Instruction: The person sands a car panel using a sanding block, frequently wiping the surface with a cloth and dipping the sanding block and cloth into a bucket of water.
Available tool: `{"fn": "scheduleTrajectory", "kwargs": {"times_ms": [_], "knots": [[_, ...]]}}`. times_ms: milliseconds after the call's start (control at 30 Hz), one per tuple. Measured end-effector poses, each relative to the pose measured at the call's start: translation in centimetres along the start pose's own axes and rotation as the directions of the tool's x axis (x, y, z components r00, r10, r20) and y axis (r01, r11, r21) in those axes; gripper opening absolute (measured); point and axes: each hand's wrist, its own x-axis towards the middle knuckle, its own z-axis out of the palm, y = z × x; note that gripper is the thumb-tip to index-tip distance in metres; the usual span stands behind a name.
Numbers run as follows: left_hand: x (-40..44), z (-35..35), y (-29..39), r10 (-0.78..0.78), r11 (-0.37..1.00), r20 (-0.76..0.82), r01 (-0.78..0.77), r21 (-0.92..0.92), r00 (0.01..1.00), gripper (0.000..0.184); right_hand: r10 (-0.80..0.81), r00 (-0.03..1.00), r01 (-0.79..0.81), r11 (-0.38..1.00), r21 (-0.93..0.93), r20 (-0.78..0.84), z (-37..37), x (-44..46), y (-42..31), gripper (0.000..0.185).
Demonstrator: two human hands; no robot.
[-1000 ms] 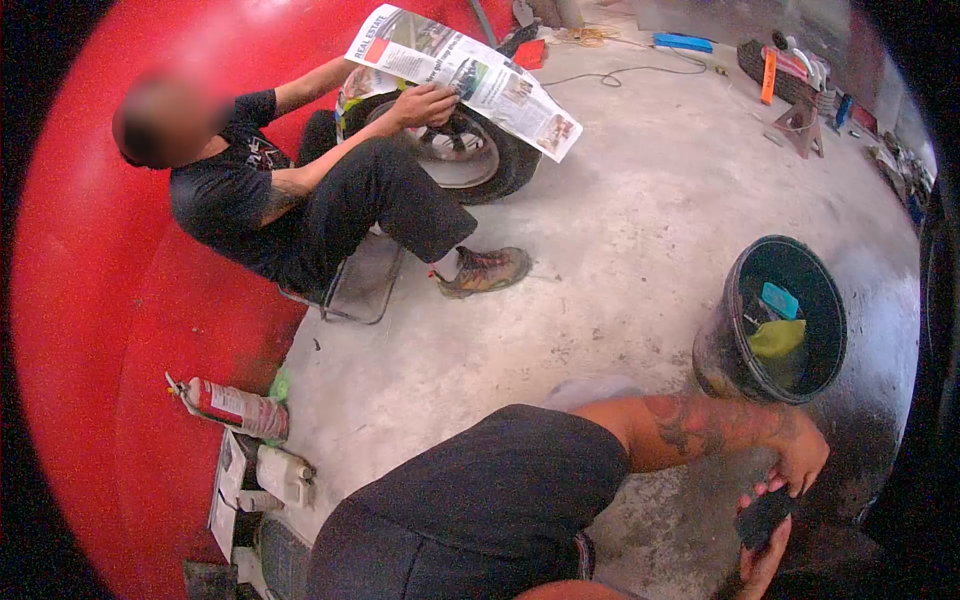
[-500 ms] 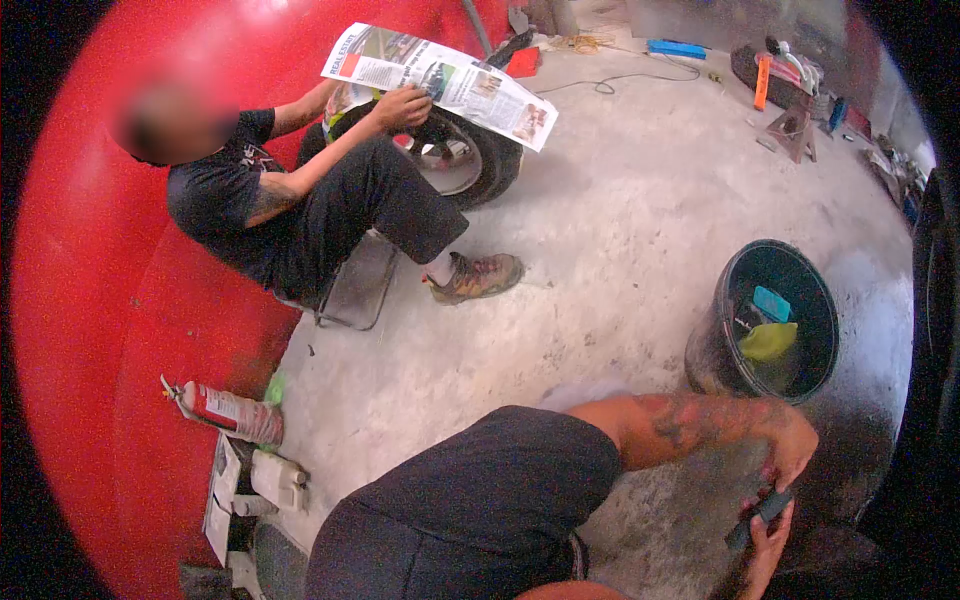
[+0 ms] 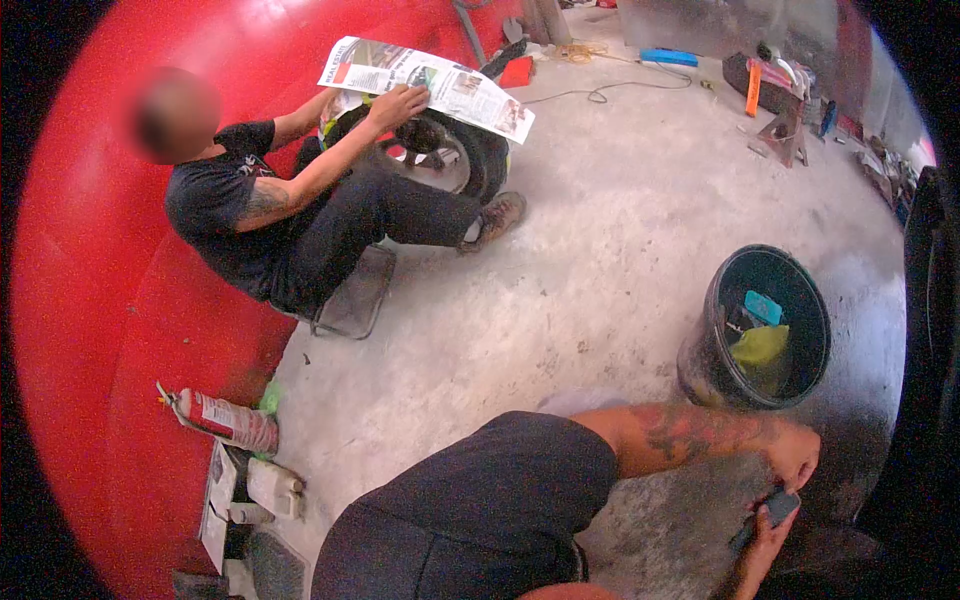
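At the lower right, my right hand (image 3: 768, 540) grips a dark grey block (image 3: 780, 507), its fingers wrapped round it. A second dark edge shows beside those fingers; whether it belongs to the same piece is unclear. My left hand (image 3: 797, 462) comes down from the tattooed arm, with curled fingers pressed at the block's upper edge, partly hidden. Just above both hands stands a black bucket (image 3: 693, 372) with a light blue item (image 3: 763, 307) and a yellow-green cloth (image 3: 760, 346) inside.
A seated person (image 3: 225, 215) holds a newspaper (image 3: 460, 95) over a wheel (image 3: 490, 160). A fire extinguisher (image 3: 228, 420) and a whitish container (image 3: 275, 488) are at lower left. A metal stand (image 3: 785, 135), an orange tool (image 3: 753, 90) and a blue item (image 3: 668, 57) lie farther off.
The block has turned in my hands, and my left fingers have curled in more. The seated person's foot has moved towards the wheel. The view has shifted slightly.
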Motion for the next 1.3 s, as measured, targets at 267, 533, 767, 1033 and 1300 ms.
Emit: {"fn": "scheduleTrajectory", "kwargs": {"times_ms": [267, 533, 767, 1033, 1300], "knots": [[-0.6, -0.2, 1.8, -0.009, 0.993, -0.051, 0.015, 0.113, 0.999, 0.025, -0.014, 0.961, 0.038, 0.996, 0.084, -0.275, -0.6, -2.2, -2.7, 0.052], [-1.3, 3.0, 1.9, -0.027, 0.978, -0.087, 0.009, -0.208, 0.996, 0.017, -0.088, 0.976, 0.099, 0.994, 0.045, -0.199, 0.9, -3.7, -3.0, 0.043], [-2.6, 2.7, 2.9, -0.031, 0.986, -0.021, 0.027, -0.166, 0.999, 0.014, -0.131, 0.986, 0.141, 0.986, 0.093, -0.106, 1.1, -4.8, -2.4, 0.043], [-3.4, 1.6, 2.8, -0.024, 0.985, -0.004, 0.023, -0.169, 1.000, 0.012, -0.059, 0.990, 0.084, 0.978, 0.190, -0.129, 1.6, -4.5, -2.7, 0.039], [-3.3, 1.1, 0.7, -0.015, 1.000, 0.111, 0.012, 0.027, 0.994, 0.016, -0.068, 0.997, 0.055, 0.955, -0.292, -0.035, 2.3, -3.4, -1.4, 0.026]]}}
